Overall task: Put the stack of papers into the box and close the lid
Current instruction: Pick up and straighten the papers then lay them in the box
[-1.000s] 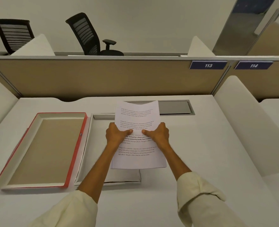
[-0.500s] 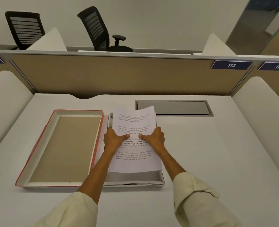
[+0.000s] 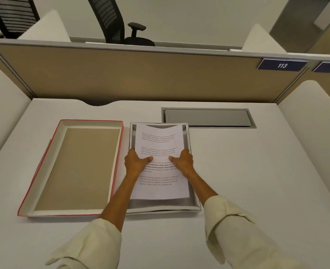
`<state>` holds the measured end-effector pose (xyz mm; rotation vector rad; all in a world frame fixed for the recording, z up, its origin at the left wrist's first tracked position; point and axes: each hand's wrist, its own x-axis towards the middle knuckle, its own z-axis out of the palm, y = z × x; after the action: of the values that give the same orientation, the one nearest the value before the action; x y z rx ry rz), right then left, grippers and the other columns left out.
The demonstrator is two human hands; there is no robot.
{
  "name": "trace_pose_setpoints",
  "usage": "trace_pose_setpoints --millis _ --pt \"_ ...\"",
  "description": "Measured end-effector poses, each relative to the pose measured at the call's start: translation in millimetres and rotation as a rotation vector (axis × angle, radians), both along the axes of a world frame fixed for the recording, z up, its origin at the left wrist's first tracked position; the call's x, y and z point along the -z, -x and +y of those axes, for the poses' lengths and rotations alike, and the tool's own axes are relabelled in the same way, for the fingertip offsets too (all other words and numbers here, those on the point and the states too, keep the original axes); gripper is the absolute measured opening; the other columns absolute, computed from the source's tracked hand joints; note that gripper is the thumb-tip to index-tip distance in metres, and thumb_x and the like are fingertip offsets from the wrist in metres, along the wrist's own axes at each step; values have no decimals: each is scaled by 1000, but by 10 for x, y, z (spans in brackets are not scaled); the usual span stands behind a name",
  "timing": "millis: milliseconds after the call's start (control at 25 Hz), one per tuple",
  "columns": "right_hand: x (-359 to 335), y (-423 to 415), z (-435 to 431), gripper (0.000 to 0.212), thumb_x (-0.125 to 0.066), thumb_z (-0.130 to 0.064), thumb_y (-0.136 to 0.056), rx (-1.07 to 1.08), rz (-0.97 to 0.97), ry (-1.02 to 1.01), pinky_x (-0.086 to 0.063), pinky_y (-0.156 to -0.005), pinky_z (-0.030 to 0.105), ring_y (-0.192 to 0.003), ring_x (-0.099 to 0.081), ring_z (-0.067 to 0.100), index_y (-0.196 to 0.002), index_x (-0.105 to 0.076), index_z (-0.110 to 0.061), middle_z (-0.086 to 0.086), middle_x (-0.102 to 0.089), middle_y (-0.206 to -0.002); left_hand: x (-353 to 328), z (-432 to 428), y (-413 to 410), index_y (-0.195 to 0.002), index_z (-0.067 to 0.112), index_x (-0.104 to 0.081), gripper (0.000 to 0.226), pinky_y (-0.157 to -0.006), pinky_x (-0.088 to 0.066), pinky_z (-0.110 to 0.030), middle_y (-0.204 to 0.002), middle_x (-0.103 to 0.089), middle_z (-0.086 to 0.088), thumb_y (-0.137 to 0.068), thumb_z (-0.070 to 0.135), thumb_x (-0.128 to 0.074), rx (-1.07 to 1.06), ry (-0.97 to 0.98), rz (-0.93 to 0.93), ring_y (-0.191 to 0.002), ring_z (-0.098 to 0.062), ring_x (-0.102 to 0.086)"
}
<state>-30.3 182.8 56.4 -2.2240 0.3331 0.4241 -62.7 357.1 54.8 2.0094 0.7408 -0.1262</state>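
A stack of white printed papers (image 3: 159, 189) hangs over the open white box (image 3: 166, 208) in the middle of the desk, its far end bowed. My left hand (image 3: 135, 162) grips the stack's left edge and my right hand (image 3: 182, 162) grips its right edge, thumbs on top. The papers lie within the box's outline; I cannot tell whether they touch its floor. To the left lies the red-edged lid (image 3: 44, 167), upside down, its brown inside showing.
A grey cable hatch (image 3: 208, 117) is set into the white desk (image 3: 257, 171) behind the box. A tan partition (image 3: 140, 78) closes off the back, and white dividers (image 3: 315, 133) rise at both sides. Black office chairs (image 3: 109, 20) stand beyond.
Both hands have carried the papers to the left and down, from above the box's right part to squarely over it. The camera has tilted down and closer.
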Motion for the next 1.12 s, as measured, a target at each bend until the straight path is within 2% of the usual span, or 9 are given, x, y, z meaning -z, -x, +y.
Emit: trace_pose_setpoints --millis 240,720,800,920,1120 --pt "133 -21 -32 42 -65 -21 -91 -47 56 49 -54 -91 36 -114 -62 32 -123 -48 -1 17 -59 -129 145 -36 30 -119 3 -55 55 -87 -54 -42 -125 -66 -17 -75 23 -83 -20 38 -14 -109 -36 -66" --pt "238 -14 -51 51 -62 -18 -93 -45 80 59 -46 -102 38 -125 -53 33 -134 -37 1 19 -50 -138 297 -43 93 -128 1 -51 62 -94 -54 -45 -128 -63 -18 -76 17 -82 -28 127 -68 -116 -35 -62" --pt "250 17 -32 56 -64 -15 -92 -7 53 44 -47 -102 39 -126 -53 34 -135 -34 2 19 -50 -138 311 -61 125 -127 2 -53 60 -91 -54 -42 -127 -64 -17 -76 16 -82 -39 116 -103 -114 -34 -63" --pt "278 85 -4 57 -67 -12 -89 33 -21 52 -48 -103 40 -126 -52 33 -134 -35 2 20 -50 -137 317 -111 190 -125 5 -56 57 -83 -51 -30 -125 -65 -16 -76 15 -82 -64 92 -185 -112 -32 -64" --pt "315 236 24 60 -66 -9 -90 56 -128 40 -48 -105 41 -129 -50 30 -139 -33 -1 16 -47 -140 319 -162 267 -145 5 -39 80 -106 -39 -35 -145 -51 -15 -78 20 -81 -55 49 -210 -133 -30 -49"
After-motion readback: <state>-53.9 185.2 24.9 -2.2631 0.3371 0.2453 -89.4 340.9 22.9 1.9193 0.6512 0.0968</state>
